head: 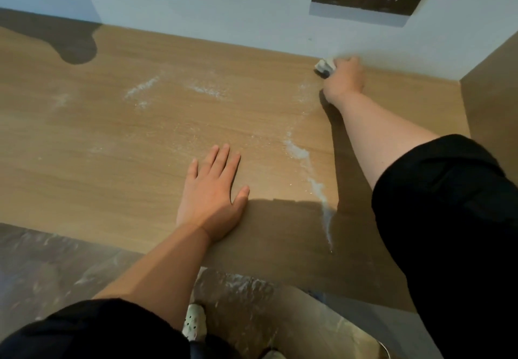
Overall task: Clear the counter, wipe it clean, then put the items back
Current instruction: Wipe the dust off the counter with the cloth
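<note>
The counter (117, 145) carries no items, so clearing looks done and wiping is under way: the right hand (343, 78) is stretched to the back edge near the right corner, fingers curled around a small pale cloth (325, 65) pressed where counter meets wall (213, 2). The left hand (211, 193) lies flat near the front edge, fingers extended and slightly apart, holding nothing. White dust (298, 151) streaks the middle and trails toward the front edge, so most wiping, I judge, remains, then putting items back.

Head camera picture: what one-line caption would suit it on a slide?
Right hand presses a white cloth along the wall while the left hand lies flat on the dusty wooden counter.
</note>
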Motion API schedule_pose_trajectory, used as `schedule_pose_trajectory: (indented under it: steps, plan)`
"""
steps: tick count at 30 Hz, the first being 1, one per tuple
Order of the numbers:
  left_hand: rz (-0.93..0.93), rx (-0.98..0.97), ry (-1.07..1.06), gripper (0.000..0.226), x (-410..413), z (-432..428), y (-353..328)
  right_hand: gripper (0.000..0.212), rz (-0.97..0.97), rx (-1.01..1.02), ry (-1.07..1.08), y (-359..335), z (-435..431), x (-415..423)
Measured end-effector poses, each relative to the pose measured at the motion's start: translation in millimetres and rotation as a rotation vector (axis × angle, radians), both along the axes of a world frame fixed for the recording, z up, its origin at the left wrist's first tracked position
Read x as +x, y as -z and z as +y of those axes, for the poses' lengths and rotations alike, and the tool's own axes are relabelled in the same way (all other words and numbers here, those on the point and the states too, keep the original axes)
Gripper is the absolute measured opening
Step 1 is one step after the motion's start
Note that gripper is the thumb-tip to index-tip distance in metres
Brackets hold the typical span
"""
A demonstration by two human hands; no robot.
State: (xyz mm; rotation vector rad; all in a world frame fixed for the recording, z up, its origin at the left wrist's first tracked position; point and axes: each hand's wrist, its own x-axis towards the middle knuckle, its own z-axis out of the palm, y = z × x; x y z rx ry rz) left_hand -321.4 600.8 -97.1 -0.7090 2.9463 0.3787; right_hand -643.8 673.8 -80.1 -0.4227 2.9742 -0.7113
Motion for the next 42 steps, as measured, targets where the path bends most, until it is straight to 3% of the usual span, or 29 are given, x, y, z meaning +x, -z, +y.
schedule_pose_trajectory:
  steps: [4,8,13,16,19,23,30,32,34,37,42]
  plan:
    - [0.000,0.002,-0.002,0.073,-0.6,-0.2,-0.4,0.051,-0.114,-0.086,-0.290,-1.4,-14.9,16.4]
    - [-0.009,0.005,-0.007,0.072,0.4,1.3,-2.8,0.030,-0.185,-0.232,-0.392,1.4,16.5,79.8]
    - [0.005,0.016,-0.001,0.073,-1.3,1.9,-4.8,0.054,-0.313,-0.204,-0.595,-0.7,56.8,143.5]
    - [0.016,0.017,0.007,0.072,-0.1,0.8,-3.0,0.042,-0.284,-0.261,-0.469,-12.5,44.7,112.4]
    - [0.029,0.008,0.008,0.075,0.7,-0.6,-0.3,0.047,-0.202,-0.176,-0.362,-11.6,31.8,70.4]
    - [0.032,0.008,0.012,0.075,1.1,0.8,-0.4,0.058,-0.233,-0.143,-0.455,-2.3,37.4,102.2]
    - [0.013,-0.034,0.010,0.071,1.4,1.9,-0.5,0.054,-0.413,-0.167,-0.739,-8.1,74.0,173.2]
    - [0.009,-0.033,0.014,0.071,1.8,2.1,-0.4,0.049,-0.432,-0.211,-0.658,-15.0,72.2,155.1]
    - [0.011,-0.033,0.013,0.071,1.7,1.9,-0.7,0.054,-0.322,-0.238,-0.516,-14.7,69.5,120.9]
    - [0.023,-0.032,0.013,0.071,1.2,1.9,-0.5,0.059,-0.291,-0.128,-0.347,-5.6,72.5,97.8]
    - [0.023,-0.033,0.012,0.070,1.0,1.4,-0.1,0.058,-0.288,-0.171,-0.531,4.7,81.8,155.5]
